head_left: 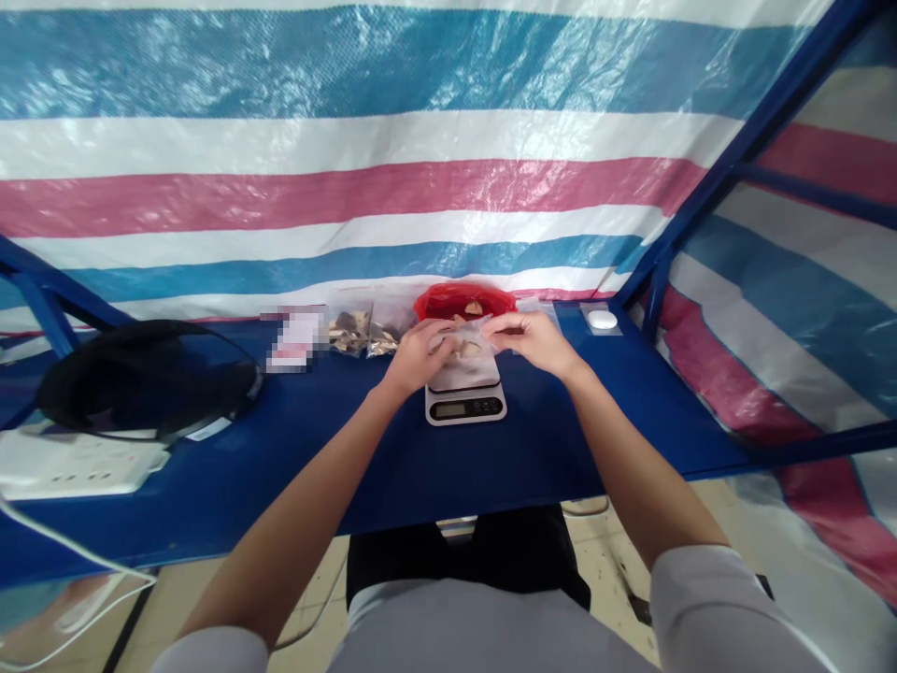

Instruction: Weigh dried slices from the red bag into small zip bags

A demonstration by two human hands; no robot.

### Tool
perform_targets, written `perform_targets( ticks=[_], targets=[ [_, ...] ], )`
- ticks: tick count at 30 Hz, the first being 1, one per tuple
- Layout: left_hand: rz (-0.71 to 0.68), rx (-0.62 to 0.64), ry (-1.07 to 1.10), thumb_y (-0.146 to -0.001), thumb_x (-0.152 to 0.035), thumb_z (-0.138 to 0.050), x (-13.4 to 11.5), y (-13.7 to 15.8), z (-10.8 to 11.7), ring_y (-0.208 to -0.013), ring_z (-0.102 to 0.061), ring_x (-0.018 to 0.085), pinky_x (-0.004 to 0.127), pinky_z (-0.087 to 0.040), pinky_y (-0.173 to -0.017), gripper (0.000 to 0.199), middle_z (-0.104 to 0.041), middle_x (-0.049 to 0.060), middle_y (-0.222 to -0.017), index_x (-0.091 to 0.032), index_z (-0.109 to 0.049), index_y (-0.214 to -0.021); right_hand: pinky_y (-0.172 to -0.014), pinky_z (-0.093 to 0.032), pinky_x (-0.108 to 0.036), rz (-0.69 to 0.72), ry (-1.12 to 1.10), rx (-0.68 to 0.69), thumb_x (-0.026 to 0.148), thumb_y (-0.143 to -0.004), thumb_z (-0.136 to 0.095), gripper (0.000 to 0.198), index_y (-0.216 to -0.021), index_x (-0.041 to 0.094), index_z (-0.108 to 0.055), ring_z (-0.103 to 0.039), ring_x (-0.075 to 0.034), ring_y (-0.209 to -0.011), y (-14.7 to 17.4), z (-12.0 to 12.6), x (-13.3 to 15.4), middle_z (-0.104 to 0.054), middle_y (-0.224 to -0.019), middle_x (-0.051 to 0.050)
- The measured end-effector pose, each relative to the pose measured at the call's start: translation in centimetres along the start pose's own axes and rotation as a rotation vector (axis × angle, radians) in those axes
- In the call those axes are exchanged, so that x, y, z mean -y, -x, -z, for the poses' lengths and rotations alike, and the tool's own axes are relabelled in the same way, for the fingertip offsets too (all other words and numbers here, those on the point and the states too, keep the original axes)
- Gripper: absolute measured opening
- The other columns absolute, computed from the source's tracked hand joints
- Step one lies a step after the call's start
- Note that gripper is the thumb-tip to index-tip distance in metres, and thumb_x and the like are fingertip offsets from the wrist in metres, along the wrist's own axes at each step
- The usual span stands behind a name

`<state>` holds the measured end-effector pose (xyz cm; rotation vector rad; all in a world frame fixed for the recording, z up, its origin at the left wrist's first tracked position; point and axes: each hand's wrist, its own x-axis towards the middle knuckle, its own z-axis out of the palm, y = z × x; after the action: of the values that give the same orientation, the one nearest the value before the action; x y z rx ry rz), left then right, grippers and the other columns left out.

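Note:
A clear plastic bag [479,348] with pale dried slices inside lies over the plate of a white kitchen scale [466,408]. My left hand [419,357] grips the bag at its left side, fingers bent over it. At the upper right corner, my right hand [533,340] pinches the bag between thumb and fingers. Right behind the hands is an open red plastic bag [459,301] with similar slices in it. The scale's dark display faces me; its digits cannot be read.
Left of the scale are filled clear bags [350,332] and a blurred paper [294,338]. A black cap-like item [140,379] and a white power strip [84,465] occupy the left of the blue table [561,449]. A white oval object [601,320] lies at the back right.

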<state>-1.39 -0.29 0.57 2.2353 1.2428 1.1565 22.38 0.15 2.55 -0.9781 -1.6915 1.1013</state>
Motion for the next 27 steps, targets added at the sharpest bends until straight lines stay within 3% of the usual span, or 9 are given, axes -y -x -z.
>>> perform_targets(
  ticks=[4,9,14,18,23,27],
  targets=[
    [0.161,0.007,0.183,-0.094,-0.040,-0.057,-0.9,-1.1,0.0,-0.112,-0.069,0.026,0.038,-0.050,-0.104,0.036,-0.075,0.009,-0.121,-0.019,-0.072,-0.118,-0.089,-0.058,-0.040,0.073,0.117,0.044,0.032,-0.078,-0.073,0.020,-0.093,0.022,-0.082,-0.073,-0.024,-0.093,-0.7,0.2,1.4,-0.079,-0.098,-0.005],
    [0.356,0.122,0.531,-0.085,-0.059,-0.068,-1.5,-2.0,0.0,-0.109,-0.070,0.029,0.041,-0.051,-0.102,0.047,-0.078,0.009,-0.113,-0.019,-0.077,-0.108,-0.090,-0.055,-0.037,0.160,0.199,0.092,0.032,-0.083,-0.070,0.021,-0.096,0.020,-0.082,-0.073,-0.023,-0.093,-1.5,0.8,2.4,-0.079,-0.098,-0.005],
    [0.573,0.176,0.931,-0.072,-0.051,-0.085,-2.3,-1.9,-0.2,-0.090,-0.072,0.023,0.037,-0.056,-0.088,0.045,-0.078,0.010,-0.099,-0.016,-0.079,-0.100,-0.086,-0.055,-0.037,0.172,0.208,0.112,0.037,-0.082,-0.072,0.021,-0.094,0.022,-0.082,-0.073,-0.024,-0.088,-2.0,1.2,1.9,-0.079,-0.094,-0.003],
    [0.594,0.048,1.036,-0.064,-0.039,-0.091,-2.7,-1.6,-0.8,-0.074,-0.068,0.016,0.031,-0.056,-0.079,0.034,-0.075,0.006,-0.082,-0.015,-0.079,-0.084,-0.091,-0.055,-0.039,0.136,0.108,0.008,0.039,-0.079,-0.076,0.019,-0.089,0.024,-0.082,-0.073,-0.025,-0.092,-1.9,0.9,0.7,-0.080,-0.095,-0.003],
    [0.581,-0.152,1.091,-0.064,-0.040,-0.091,-2.4,-0.7,-2.1,-0.078,-0.069,0.015,0.033,-0.057,-0.085,0.032,-0.074,0.003,-0.081,-0.016,-0.075,-0.079,-0.102,-0.054,-0.042,0.046,-0.093,-0.198,0.042,-0.069,-0.085,0.031,-0.094,0.023,-0.081,-0.072,-0.026,-0.106,-1.5,0.0,-1.3,-0.079,-0.106,-0.005],
    [0.575,-0.304,1.142,-0.063,-0.038,-0.091,-2.5,0.0,-3.0,-0.080,-0.070,0.015,0.035,-0.056,-0.090,0.032,-0.074,0.002,-0.083,-0.017,-0.073,-0.079,-0.091,-0.061,-0.041,-0.163,-0.337,-0.299,0.047,-0.063,-0.089,0.043,-0.096,0.022,-0.080,-0.074,-0.024,-0.097,-1.6,-1.0,-2.9,-0.079,-0.100,-0.005]
  ],
)
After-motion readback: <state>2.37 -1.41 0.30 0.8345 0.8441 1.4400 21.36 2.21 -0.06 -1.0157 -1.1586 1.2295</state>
